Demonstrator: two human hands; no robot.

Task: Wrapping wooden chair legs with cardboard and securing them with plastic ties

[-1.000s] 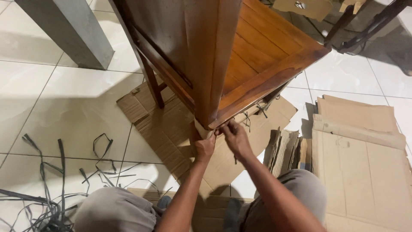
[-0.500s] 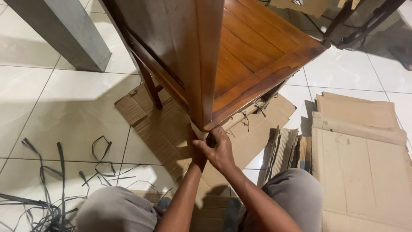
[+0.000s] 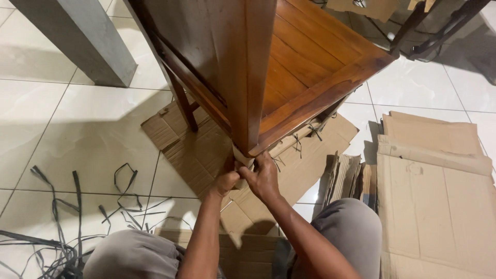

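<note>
A brown wooden chair (image 3: 305,57) stands on flattened cardboard (image 3: 196,150). Its near corner leg carries a pale cardboard wrap (image 3: 243,156) just under the seat. My left hand (image 3: 225,182) is closed around the leg's wrap from the left and below. My right hand (image 3: 264,178) presses against the same wrap from the right, fingers curled on it. Both hands touch each other at the leg. The lower part of the leg is hidden behind my hands.
Black plastic strapping (image 3: 67,227) lies tangled on the white tile floor at the lower left. A stack of cardboard sheets (image 3: 434,196) lies at the right, folded pieces (image 3: 343,178) beside it. A grey pillar (image 3: 82,41) stands upper left. My knees are at the bottom.
My left hand has slid down and to the left on the leg wrap. My right hand stays at the wrap, shifted slightly; a second ago it pinched higher at the seat corner.
</note>
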